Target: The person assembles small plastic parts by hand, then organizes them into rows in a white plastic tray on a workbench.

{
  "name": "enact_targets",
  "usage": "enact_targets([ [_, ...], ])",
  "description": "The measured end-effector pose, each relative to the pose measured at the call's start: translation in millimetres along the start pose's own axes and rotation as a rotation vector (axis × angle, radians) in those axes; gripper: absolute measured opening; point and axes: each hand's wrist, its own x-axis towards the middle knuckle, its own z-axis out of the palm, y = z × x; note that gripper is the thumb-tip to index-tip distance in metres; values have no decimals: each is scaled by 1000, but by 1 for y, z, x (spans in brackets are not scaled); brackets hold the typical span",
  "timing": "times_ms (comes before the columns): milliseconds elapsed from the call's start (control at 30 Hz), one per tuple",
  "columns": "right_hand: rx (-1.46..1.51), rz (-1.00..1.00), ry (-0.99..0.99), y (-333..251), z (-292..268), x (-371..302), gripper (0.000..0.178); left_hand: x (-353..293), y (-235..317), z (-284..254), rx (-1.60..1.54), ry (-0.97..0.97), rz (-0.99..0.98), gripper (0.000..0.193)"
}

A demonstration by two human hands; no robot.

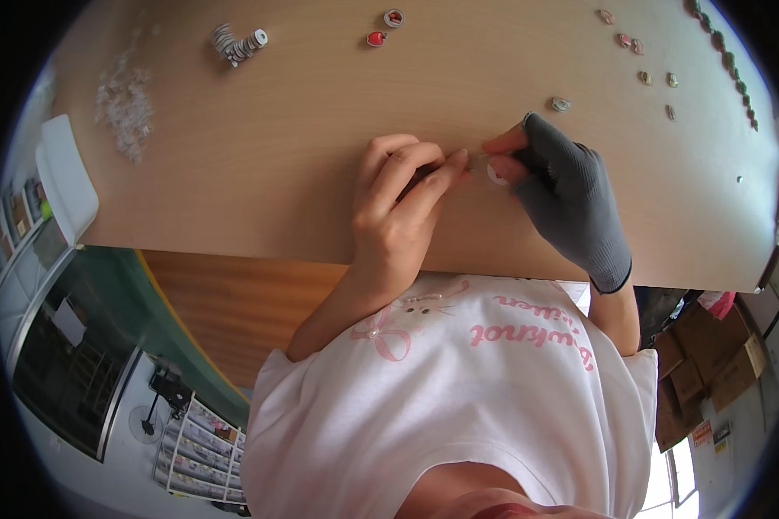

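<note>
My left hand [404, 189] is bare, its thumb and forefinger pinched together over the table's near half. My right hand [576, 195] wears a grey fingerless glove and pinches a small piece with a round white face [496, 175]. Its fingertips almost meet those of my left hand. Whatever lies between the left fingertips is too small to make out. Just beyond my right hand lies a small silvery piece [561, 104]. Farther off are a red round piece [376, 38] and a ring-shaped piece with red inside [394, 17].
On the wooden table [260, 173], a row of round silvery discs [239, 45] lies at far left beside clear plastic scraps [125, 108]. Several small coloured pieces [637, 46] lie at far right, near a line of dark green pieces [729, 60]. A white plastic edge [66, 177] adjoins the left side.
</note>
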Motion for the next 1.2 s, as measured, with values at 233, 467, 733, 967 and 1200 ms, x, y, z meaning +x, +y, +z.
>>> enact_targets([
  [233, -42, -79, 4, 2, 3, 1, 7, 1, 0, -1, -6, -18, 5, 30],
  [467, -27, -63, 37, -1, 3, 0, 6, 1, 1, 0, -3, -18, -5, 29],
  [733, 21, -127, 71, 2, 5, -1, 6, 0, 2, 1, -18, 3, 5, 28],
  [967, -66, -85, 21, -1, 2, -2, 7, -2, 3, 1, -41, -37, 3, 19],
  [1200, -246, -171, -93, -5, -7, 5, 5, 1, 3, 0, -40, -38, 7, 24],
])
